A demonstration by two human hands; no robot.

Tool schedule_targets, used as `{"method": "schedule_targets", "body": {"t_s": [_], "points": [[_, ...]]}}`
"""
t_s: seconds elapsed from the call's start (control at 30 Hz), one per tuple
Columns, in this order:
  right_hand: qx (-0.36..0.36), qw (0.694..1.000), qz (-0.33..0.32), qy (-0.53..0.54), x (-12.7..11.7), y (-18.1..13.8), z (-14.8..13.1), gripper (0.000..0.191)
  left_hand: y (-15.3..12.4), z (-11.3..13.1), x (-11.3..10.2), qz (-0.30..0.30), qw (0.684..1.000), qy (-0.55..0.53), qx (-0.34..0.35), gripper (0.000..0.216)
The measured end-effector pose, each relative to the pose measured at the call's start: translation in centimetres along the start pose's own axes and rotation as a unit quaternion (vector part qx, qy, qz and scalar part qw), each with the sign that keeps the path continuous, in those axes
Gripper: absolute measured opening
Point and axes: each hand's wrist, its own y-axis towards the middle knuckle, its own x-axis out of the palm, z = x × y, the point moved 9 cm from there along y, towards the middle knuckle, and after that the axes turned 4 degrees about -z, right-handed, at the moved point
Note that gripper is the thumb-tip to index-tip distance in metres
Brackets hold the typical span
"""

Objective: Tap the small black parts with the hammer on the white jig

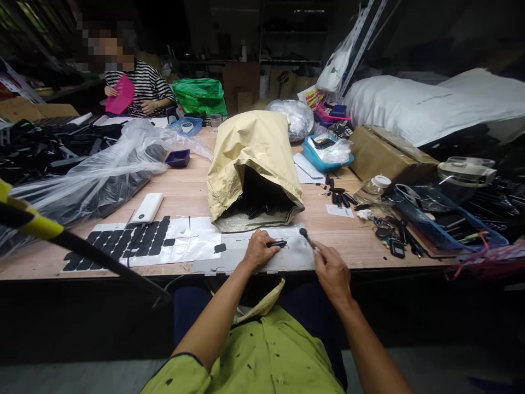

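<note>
At the near edge of the desk (184, 191) we see the left hand (257, 249) closed down on a small black piece (279, 243), thumb and fingers pinching it flat against a pale grey sheet (287, 258) that lies along that edge. Pressed like this, the piece looks steadied so it cannot slide. The right hand (333, 271) is just beside it, fingers wrapped narrowly round a slim tool (307, 239). The tool's dark tip points toward the piece without touching it, as far as we can tell.

Right behind both hands a beige sack (254, 158) lies on its side with its mouth facing us and more black pieces (256, 210) showing inside, within easy reach, it seems. Toward the near left corner lies a white sheet of black pads (127, 241), with a white power bank (147, 208) at its far edge. At the far left corner a co-worker in a striped top (145, 82) holds a pink item (122, 94) in both hands. A blue tray (324, 156) and a cardboard box (383, 153) stand toward the right edge. We can read no brand, label or writing anywhere
</note>
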Motion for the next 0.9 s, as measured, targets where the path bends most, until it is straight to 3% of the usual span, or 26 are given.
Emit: {"method": "schedule_targets", "body": {"t_s": [0.1,0.2,0.37,0.47,0.67,0.77,0.9], "points": [[0.053,0.994,0.02,-0.098,-1.1,2.0,3.8,0.03,0.0,0.0,0.0,-0.003,1.0,0.004,-0.003,0.003],[0.07,0.985,0.034,-0.157,-0.9,3.1,5.5,0.028,0.0,0.0,0.0,-0.007,1.0,0.008,-0.004,0.005],[0.063,0.97,0.097,-0.214,-0.3,2.7,4.8,0.029,0.2,0.3,-0.1,-0.025,0.999,0.025,-0.009,0.009],[0.055,0.967,0.097,-0.23,0.2,2.5,4.3,0.028,-0.8,1.2,-0.1,-0.053,0.998,0.038,0.015,0.011],[0.05,0.965,0.095,-0.24,0.3,2.5,4.5,0.027,-9.1,2.3,-0.7,-0.093,0.987,0.054,0.117,0.018],[0.055,0.966,0.092,-0.236,0.3,2.5,4.7,0.026,-13.0,1.4,-0.9,-0.061,0.982,0.113,0.138,0.02],[0.059,0.967,0.089,-0.231,0.2,2.6,4.7,0.025,-15.1,1.2,-0.2,-0.015,0.971,0.174,0.163,0.026]]}}
